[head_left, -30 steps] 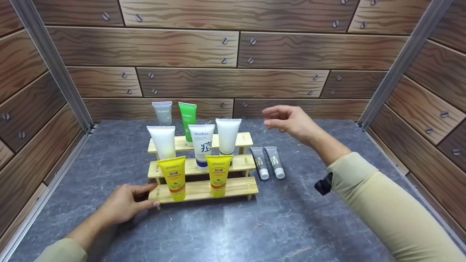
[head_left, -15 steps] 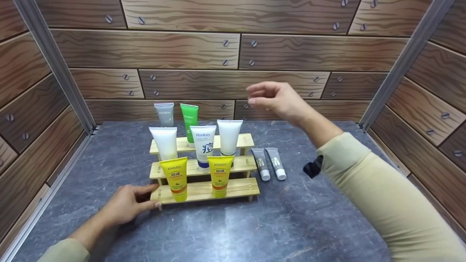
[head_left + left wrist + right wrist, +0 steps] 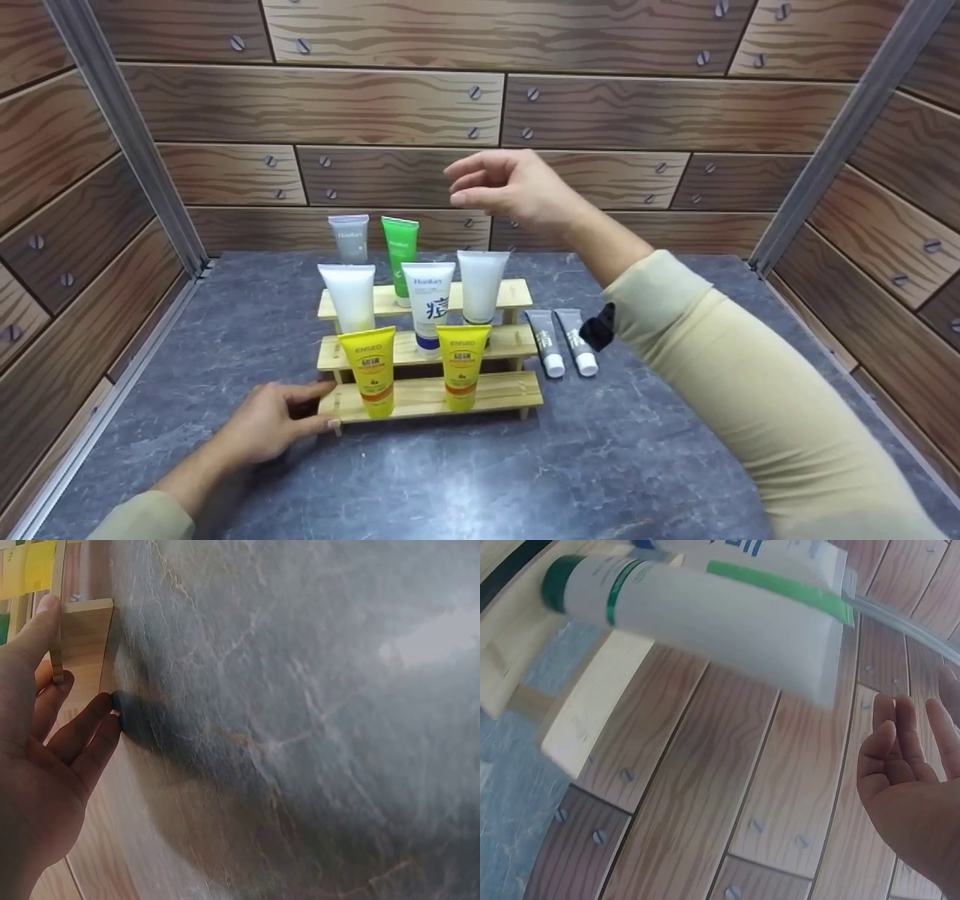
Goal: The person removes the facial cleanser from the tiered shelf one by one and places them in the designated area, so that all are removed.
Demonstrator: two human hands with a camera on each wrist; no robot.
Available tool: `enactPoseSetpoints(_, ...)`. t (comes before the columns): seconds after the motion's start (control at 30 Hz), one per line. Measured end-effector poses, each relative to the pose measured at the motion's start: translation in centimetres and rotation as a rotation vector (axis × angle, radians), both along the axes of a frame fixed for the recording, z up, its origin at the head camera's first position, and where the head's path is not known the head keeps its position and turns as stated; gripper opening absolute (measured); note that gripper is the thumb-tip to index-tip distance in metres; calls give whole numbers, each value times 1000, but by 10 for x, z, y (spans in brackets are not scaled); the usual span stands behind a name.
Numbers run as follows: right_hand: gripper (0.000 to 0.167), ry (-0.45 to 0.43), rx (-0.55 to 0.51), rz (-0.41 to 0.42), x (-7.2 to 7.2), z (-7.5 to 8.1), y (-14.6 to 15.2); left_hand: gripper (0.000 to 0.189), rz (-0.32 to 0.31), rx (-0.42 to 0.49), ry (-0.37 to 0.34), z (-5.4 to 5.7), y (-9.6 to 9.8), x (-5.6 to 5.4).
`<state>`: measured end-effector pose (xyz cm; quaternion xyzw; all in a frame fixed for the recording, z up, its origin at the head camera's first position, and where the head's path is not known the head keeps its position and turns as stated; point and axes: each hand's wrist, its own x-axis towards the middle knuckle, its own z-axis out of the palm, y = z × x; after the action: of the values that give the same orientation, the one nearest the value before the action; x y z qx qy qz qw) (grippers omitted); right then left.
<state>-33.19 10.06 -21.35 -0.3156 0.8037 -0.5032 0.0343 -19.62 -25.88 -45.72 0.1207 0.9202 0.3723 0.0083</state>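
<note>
A three-step wooden display rack carries upright squeeze tubes. At its lower left end, my left hand grips the bottom step between thumb and fingers; the left wrist view shows the thumb against the board's end. Two yellow tubes stand on that step. White tubes fill the middle step. On top are a green tube and a grey-blue tube. My right hand hovers above the rack's right half, holding nothing, fingers loosely bent. Its wrist view has a white tube close by.
Two dark grey tubes with white caps lie side by side on the marbled tabletop, right of the rack. Wood-patterned panels and metal corner posts enclose the table at the back and sides.
My right hand has risen and moved left, from beyond the rack's right side to above it. The left hand keeps its grip on the rack. The tubes stay in place.
</note>
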Motion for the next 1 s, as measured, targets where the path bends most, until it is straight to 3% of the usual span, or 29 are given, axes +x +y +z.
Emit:
enactPoseSetpoints(0.23,33,-5,17,57,-2,-4,-22,64,-7,-11,18,-1,0,0)
enactPoseSetpoints(1.0,31,-86,140,68,-12,-24,-56,67,-11,34,13,-1,1,-3)
